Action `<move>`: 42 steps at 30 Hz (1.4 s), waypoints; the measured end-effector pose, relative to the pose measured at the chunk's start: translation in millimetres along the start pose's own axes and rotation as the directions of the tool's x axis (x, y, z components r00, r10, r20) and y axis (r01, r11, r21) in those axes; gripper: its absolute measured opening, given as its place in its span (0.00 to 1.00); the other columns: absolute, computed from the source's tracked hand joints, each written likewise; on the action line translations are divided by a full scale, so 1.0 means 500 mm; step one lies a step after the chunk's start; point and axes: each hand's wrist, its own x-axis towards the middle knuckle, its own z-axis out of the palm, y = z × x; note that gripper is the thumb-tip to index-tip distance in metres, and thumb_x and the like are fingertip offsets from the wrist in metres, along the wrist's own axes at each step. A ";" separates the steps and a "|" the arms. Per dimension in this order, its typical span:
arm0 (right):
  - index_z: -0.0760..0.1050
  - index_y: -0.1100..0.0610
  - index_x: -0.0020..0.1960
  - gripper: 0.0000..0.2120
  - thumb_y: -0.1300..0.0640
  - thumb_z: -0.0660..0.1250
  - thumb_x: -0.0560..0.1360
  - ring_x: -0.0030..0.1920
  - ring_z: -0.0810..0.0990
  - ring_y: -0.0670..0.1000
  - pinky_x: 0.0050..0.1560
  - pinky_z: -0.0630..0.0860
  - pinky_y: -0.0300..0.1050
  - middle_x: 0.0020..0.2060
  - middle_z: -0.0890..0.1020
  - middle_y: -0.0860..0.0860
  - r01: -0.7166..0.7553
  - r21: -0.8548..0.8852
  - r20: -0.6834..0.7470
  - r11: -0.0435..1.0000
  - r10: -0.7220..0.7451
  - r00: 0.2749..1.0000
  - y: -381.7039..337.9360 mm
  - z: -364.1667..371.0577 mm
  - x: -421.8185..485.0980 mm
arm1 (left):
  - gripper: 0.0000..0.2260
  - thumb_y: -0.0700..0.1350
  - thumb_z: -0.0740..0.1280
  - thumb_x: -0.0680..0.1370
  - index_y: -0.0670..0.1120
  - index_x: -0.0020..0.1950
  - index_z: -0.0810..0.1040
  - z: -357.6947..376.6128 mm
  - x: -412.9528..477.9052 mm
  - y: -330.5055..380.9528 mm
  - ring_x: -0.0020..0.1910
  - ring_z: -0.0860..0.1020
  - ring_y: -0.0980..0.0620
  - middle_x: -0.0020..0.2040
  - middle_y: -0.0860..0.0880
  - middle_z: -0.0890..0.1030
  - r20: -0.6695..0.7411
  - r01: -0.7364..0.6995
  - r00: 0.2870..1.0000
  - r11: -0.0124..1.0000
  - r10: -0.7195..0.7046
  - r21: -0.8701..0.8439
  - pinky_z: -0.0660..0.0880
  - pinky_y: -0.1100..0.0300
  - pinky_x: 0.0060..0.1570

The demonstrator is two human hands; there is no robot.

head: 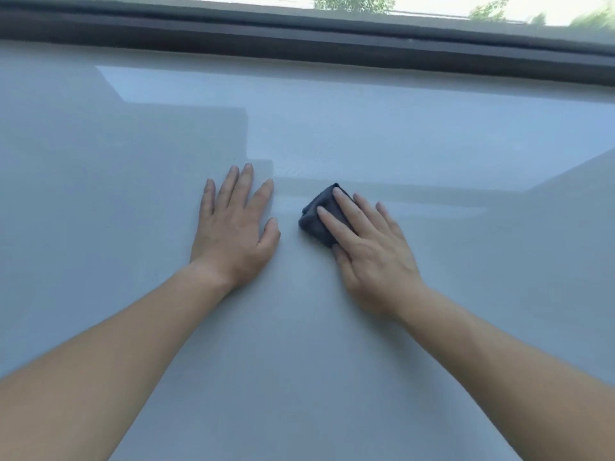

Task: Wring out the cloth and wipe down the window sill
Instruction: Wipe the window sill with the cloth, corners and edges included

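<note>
A small folded dark grey cloth (320,212) lies on the wide pale grey window sill (133,161), near its middle. My right hand (369,251) presses flat on the cloth with straight fingers, covering its right part. My left hand (233,227) rests palm down on the bare sill just left of the cloth, fingers spread, not touching it. A faint damp streak (399,197) runs rightward from the cloth.
The dark window frame (299,38) runs along the far edge of the sill, with glass and green trees (352,1) beyond. Brighter sunlit patches (399,128) fall on the far half of the sill.
</note>
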 end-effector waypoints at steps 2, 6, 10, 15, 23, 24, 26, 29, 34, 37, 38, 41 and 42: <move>0.57 0.45 0.78 0.26 0.52 0.53 0.80 0.79 0.53 0.56 0.78 0.48 0.56 0.80 0.53 0.48 -0.179 0.018 -0.039 0.984 0.179 0.983 0.061 -0.017 0.056 | 0.31 0.57 0.49 0.76 0.50 0.78 0.61 0.001 0.004 0.003 0.80 0.47 0.49 0.81 0.46 0.53 -0.024 0.008 1.000 1.000 -0.008 -0.018 0.40 0.46 0.77; 0.54 0.46 0.79 0.28 0.52 0.54 0.80 0.79 0.51 0.57 0.77 0.48 0.57 0.81 0.51 0.49 -0.395 0.055 -0.114 0.917 0.399 0.910 0.050 -0.020 0.128 | 0.22 0.53 0.56 0.74 0.47 0.64 0.76 -0.001 0.032 0.011 0.73 0.64 0.41 0.70 0.42 0.71 -0.154 0.032 0.987 0.997 -0.041 -0.063 0.48 0.40 0.76; 0.60 0.48 0.78 0.28 0.53 0.57 0.78 0.78 0.56 0.58 0.77 0.52 0.59 0.79 0.57 0.51 -0.009 0.002 -0.054 1.000 0.009 0.999 -0.009 0.005 0.085 | 0.19 0.50 0.57 0.75 0.46 0.62 0.76 -0.009 0.094 0.017 0.74 0.65 0.42 0.71 0.42 0.70 -0.194 0.050 0.978 0.989 -0.076 -0.136 0.47 0.42 0.76; 0.53 0.44 0.79 0.27 0.51 0.52 0.81 0.79 0.51 0.56 0.78 0.47 0.57 0.81 0.50 0.48 -0.291 0.042 -0.034 0.956 0.292 0.956 0.113 -0.039 0.179 | 0.30 0.57 0.48 0.77 0.52 0.79 0.57 -0.003 0.139 0.010 0.80 0.44 0.49 0.82 0.47 0.49 -0.035 0.082 0.996 0.996 -0.082 -0.024 0.39 0.46 0.77; 0.58 0.45 0.78 0.27 0.51 0.54 0.79 0.78 0.55 0.57 0.77 0.51 0.58 0.80 0.56 0.49 0.056 0.006 -0.014 0.998 -0.056 0.998 0.053 -0.018 0.180 | 0.31 0.60 0.48 0.77 0.53 0.80 0.56 0.002 0.138 0.013 0.80 0.45 0.49 0.82 0.48 0.50 -0.050 0.092 0.995 0.996 -0.091 0.005 0.41 0.46 0.77; 0.58 0.45 0.78 0.27 0.51 0.54 0.79 0.78 0.55 0.57 0.77 0.51 0.58 0.80 0.55 0.48 0.016 -0.004 -0.018 1.000 -0.016 1.000 0.082 -0.026 0.206 | 0.31 0.59 0.47 0.77 0.53 0.80 0.56 0.002 0.138 0.014 0.80 0.44 0.50 0.82 0.48 0.50 -0.046 0.092 0.995 0.996 -0.092 0.008 0.41 0.46 0.77; 0.56 0.46 0.79 0.27 0.52 0.53 0.80 0.78 0.54 0.58 0.77 0.51 0.58 0.80 0.53 0.50 -0.195 0.006 -0.060 0.981 0.195 0.979 0.137 -0.045 0.272 | 0.31 0.59 0.47 0.77 0.53 0.80 0.55 0.001 0.138 0.015 0.80 0.43 0.50 0.82 0.49 0.48 -0.040 0.098 0.994 0.995 -0.097 0.008 0.40 0.47 0.77; 0.52 0.46 0.80 0.27 0.51 0.51 0.81 0.79 0.50 0.58 0.77 0.48 0.58 0.81 0.49 0.51 -0.429 0.067 -0.089 0.901 0.434 0.897 0.134 -0.056 0.343 | 0.30 0.59 0.47 0.78 0.54 0.80 0.54 0.001 0.139 0.012 0.80 0.42 0.51 0.82 0.49 0.48 -0.040 0.097 0.995 0.995 -0.097 0.005 0.40 0.47 0.77; 0.58 0.46 0.78 0.26 0.52 0.54 0.81 0.77 0.55 0.58 0.76 0.51 0.59 0.80 0.55 0.50 0.046 -0.017 -0.062 0.999 -0.047 0.997 0.057 -0.028 0.360 | 0.30 0.59 0.49 0.77 0.52 0.79 0.58 0.002 0.140 0.010 0.80 0.46 0.50 0.82 0.48 0.51 -0.068 0.097 0.993 0.995 -0.098 -0.007 0.42 0.46 0.78; 0.55 0.45 0.79 0.26 0.52 0.52 0.81 0.78 0.53 0.57 0.77 0.48 0.58 0.80 0.51 0.49 -0.217 0.019 -0.067 0.976 0.218 0.974 0.138 -0.053 0.404 | 0.30 0.59 0.48 0.78 0.52 0.80 0.57 -0.001 0.138 0.010 0.80 0.44 0.51 0.82 0.48 0.50 -0.049 0.093 0.994 0.996 -0.093 0.003 0.42 0.47 0.78; 0.53 0.45 0.79 0.26 0.52 0.52 0.82 0.79 0.52 0.57 0.77 0.48 0.57 0.81 0.50 0.49 -0.352 0.046 -0.073 0.935 0.355 0.932 0.162 -0.058 0.413 | 0.30 0.59 0.48 0.78 0.53 0.80 0.57 -0.002 0.137 0.011 0.80 0.43 0.51 0.82 0.49 0.50 -0.044 0.094 0.995 0.996 -0.093 0.004 0.41 0.47 0.78; 0.50 0.46 0.80 0.28 0.52 0.52 0.81 0.79 0.49 0.58 0.77 0.48 0.58 0.81 0.47 0.51 -0.511 0.023 -0.098 0.859 0.511 0.854 0.138 -0.059 0.422 | 0.30 0.59 0.48 0.78 0.53 0.80 0.57 -0.001 0.138 0.010 0.80 0.43 0.51 0.82 0.49 0.50 -0.047 0.094 0.994 0.996 -0.094 0.005 0.42 0.46 0.78; 0.50 0.46 0.80 0.29 0.53 0.53 0.80 0.79 0.49 0.58 0.77 0.49 0.58 0.81 0.47 0.51 -0.447 0.026 -0.097 0.894 0.448 0.889 0.109 -0.054 0.421 | 0.30 0.59 0.48 0.78 0.53 0.80 0.58 -0.001 0.138 0.009 0.80 0.43 0.51 0.82 0.48 0.51 -0.050 0.093 0.994 0.996 -0.092 0.008 0.42 0.46 0.78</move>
